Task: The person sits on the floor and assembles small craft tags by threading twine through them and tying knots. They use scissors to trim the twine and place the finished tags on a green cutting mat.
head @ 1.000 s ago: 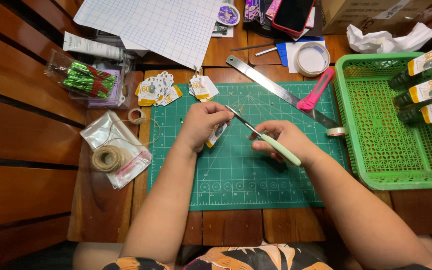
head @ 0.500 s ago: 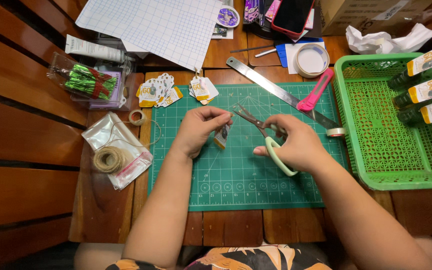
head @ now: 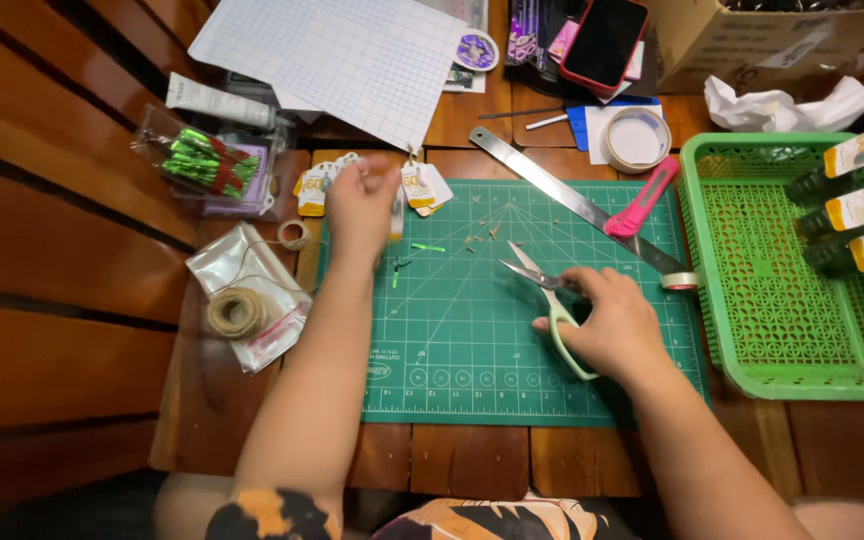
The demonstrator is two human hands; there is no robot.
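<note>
My left hand (head: 360, 205) is blurred at the far left corner of the green cutting mat (head: 472, 370), beside two small piles of paper tags (head: 424, 186) (head: 312, 188). It seems to pinch one paper tag (head: 397, 212) held edge-on. My right hand (head: 607, 325) lies on the mat, fingers around the pale green handles of the scissors (head: 552, 300). The blades are slightly apart, rest on the mat and point up-left. Small green snippets (head: 428, 247) and paper scraps lie on the mat between my hands.
A steel ruler (head: 562, 195) and a pink utility knife (head: 642, 197) cross the mat's far right corner. A green basket (head: 752, 290) with tagged bottles (head: 857, 210) stands at right. Twine (head: 235, 312) on a plastic bag, a bag of green pieces (head: 207, 160) and grid paper (head: 342, 55) lie left.
My left hand moved from mid-mat up-left to the tag piles. My right hand lowered the scissors, which were at the tag, and laid them on the mat further right.
</note>
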